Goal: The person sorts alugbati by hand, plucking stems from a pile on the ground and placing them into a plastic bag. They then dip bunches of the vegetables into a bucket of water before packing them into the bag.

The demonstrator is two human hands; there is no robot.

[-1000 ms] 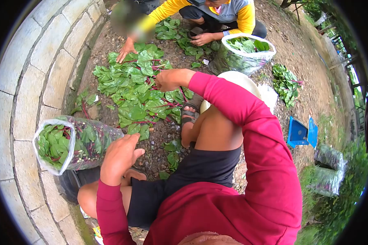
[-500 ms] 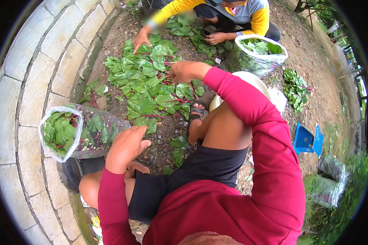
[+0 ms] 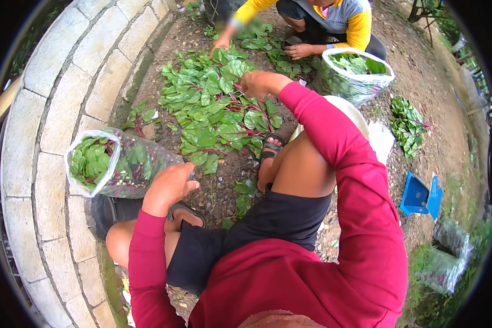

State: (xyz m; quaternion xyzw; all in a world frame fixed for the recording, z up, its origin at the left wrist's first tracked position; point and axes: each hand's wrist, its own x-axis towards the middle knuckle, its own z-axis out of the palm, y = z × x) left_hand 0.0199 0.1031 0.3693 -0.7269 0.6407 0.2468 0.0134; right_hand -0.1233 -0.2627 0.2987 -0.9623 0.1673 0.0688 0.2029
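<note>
A broad heap of glossy green leaves on reddish-purple stems (image 3: 216, 106) lies on the pebbly brown soil (image 3: 216, 194) ahead of the person. The only lettering partly legible is beyond it, on a crouching co-worker's grey and yellow shirt (image 3: 339, 16), where dark capitals seem to start "COUN"; a small yellow wrapper (image 3: 126, 284), far nearer than the heap and to its left, is too hidden to read. The right hand (image 3: 263, 84), fingers curled, is at the heap's right edge; whether it pinches a stem cannot be told. The left hand (image 3: 167, 188) is just short of the heap, over the end of a clear plastic bag packed with leaves (image 3: 142, 164); its thumb stands apart, but its grip cannot be told. The co-worker's hand (image 3: 221, 44) reaches the heap's far edge. Right of the heap are a second filled clear bag (image 3: 344, 85), a round cream tub (image 3: 355, 112) partly blocked by the maroon sleeve (image 3: 333, 128), a small leaf bundle (image 3: 407, 126) and, farther out, an open blue box (image 3: 415, 194). Pale stone steps (image 3: 54, 126) curve along its left.
</note>
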